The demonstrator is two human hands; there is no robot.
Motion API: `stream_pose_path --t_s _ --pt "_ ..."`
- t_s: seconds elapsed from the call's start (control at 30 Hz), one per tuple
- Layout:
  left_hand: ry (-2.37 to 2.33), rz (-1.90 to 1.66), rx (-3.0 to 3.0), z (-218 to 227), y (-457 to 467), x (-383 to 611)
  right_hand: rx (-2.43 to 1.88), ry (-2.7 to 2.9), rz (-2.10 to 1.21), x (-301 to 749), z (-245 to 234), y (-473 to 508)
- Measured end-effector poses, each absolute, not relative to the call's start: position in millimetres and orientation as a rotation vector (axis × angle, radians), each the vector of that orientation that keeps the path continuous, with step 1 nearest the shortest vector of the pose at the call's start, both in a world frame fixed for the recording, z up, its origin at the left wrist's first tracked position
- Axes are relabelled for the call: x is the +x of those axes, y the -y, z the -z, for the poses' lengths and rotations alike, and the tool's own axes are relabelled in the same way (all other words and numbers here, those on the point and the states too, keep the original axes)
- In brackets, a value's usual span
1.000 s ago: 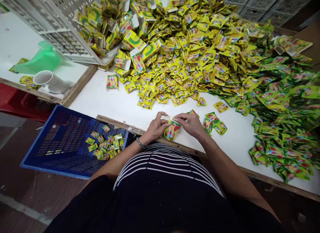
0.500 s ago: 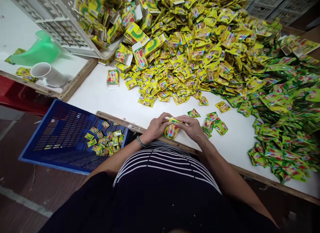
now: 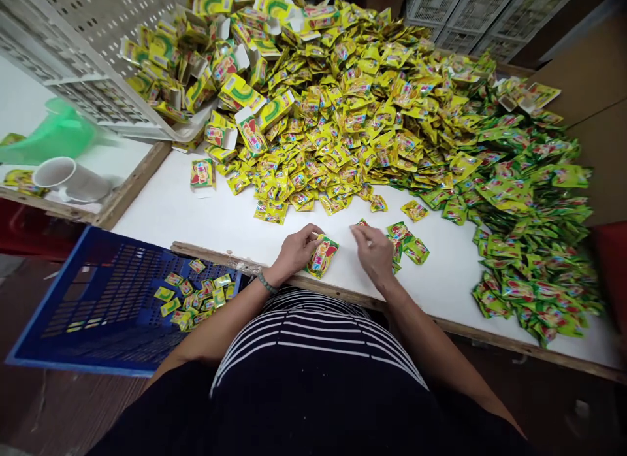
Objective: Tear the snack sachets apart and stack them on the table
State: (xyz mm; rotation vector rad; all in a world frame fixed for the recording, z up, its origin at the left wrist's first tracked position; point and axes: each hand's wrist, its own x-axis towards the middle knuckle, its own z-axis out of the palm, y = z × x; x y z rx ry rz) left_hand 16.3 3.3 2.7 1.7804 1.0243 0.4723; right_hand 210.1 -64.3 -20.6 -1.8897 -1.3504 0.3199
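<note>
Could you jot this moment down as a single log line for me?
left hand: holds pack | right hand: open, beside loose sachets | blue crate: small packets inside

Right hand (image 3: 375, 250) is off the packet (image 3: 322, 255). 1.0 s and 0.5 s ago both hands pinched its top edge at frame centre. Now only the left hand (image 3: 294, 250) grips it, by the left side. Right hand has moved right, fingers spread and motion-blurred, over the loose sachets (image 3: 407, 244) just right of centre. There's a clear gap between hands now. The view has shifted too: the blue crate (image 3: 98, 293) sits lower in the frame and the big pile (image 3: 353, 103) further left.
</note>
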Motion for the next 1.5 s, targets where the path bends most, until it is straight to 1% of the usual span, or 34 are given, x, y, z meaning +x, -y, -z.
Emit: stream_pose_path --t_s 0.07,0.1,0.2,0.33,0.4,0.5,0.57,0.63,0.83,0.9,0.97,1.0,1.1,1.13,1.27,1.33,1.43,1.5 --pt "-1.015 -0.319 1.910 -8.8 -8.9 24.8 -2.112 1.349 -0.176 228.6 20.5 58.2" --pt "-0.989 -0.234 1.975 -11.0 -10.2 29.8 -2.205 1.384 -0.164 236.2 21.3 55.1" --pt "-0.864 -0.050 2.137 -11.6 -8.9 43.8 -2.373 1.533 -0.298 250.8 24.0 45.6" --pt "-0.817 -0.078 2.267 -4.7 -5.8 48.7 -2.419 1.608 -0.446 257.1 21.7 35.7" --pt "-0.919 -0.139 2.236 -4.3 -7.1 44.8 -2.379 1.583 -0.526 257.3 17.5 34.2" --pt "-1.094 -0.281 2.040 -8.3 -11.5 39.7 -2.126 1.514 -0.812 251.7 8.7 35.9" --pt "-1.108 -0.402 1.915 -10.4 -14.3 40.5 -1.905 1.502 -0.968 242.9 2.0 37.9" --pt "-1.058 -0.479 1.814 -10.2 -16.2 44.3 -1.768 1.538 -1.018 231.5 -4.6 39.0" --pt "-0.939 -0.499 1.398 -0.5 -18.3 51.5 -1.777 1.740 -0.871 210.7 -14.3 37.5" --pt "-0.962 -0.508 1.375 2.6 -20.3 50.5 -1.716 1.791 -0.940 218.3 -12.6 32.3" --pt "-1.013 -0.547 1.375 4.8 -22.9 49.1 -1.660 1.695 -0.991 236.7 -8.5 21.8" --pt "-1.035 -0.565 1.369 5.5 -24.1 48.4 -1.664 1.609 -0.949 249.4 -5.7 14.7" --pt "-1.061 -0.575 1.314 5.6 -26.1 46.9 -1.883 1.372 -0.512 291.3 5.0 -9.7" --pt "-1.062 -0.571 1.282 5.2 -26.1 46.5 -1.969 1.387 -0.445 303.1 8.9 -16.6" --pt "-1.053 -0.561 1.148 2.7 -23.7 45.8 -2.214 1.678 -0.469 325.3 22.2 -27.3" --pt "-1.064 -0.583 1.103 2.8 -22.6 45.8 -2.310 1.739 -0.437 323.7 25.5 -23.8" --pt "-1.099 -0.642 1.074 6.6 -22.6 46.5 -2.386 1.686 -0.307 313.3 25.4 -13.0" --pt "-1.128 -0.691 1.058 10.8 -23.5 47.2 -2.298 1.580 -0.322 300.1 22.8 -4.0"
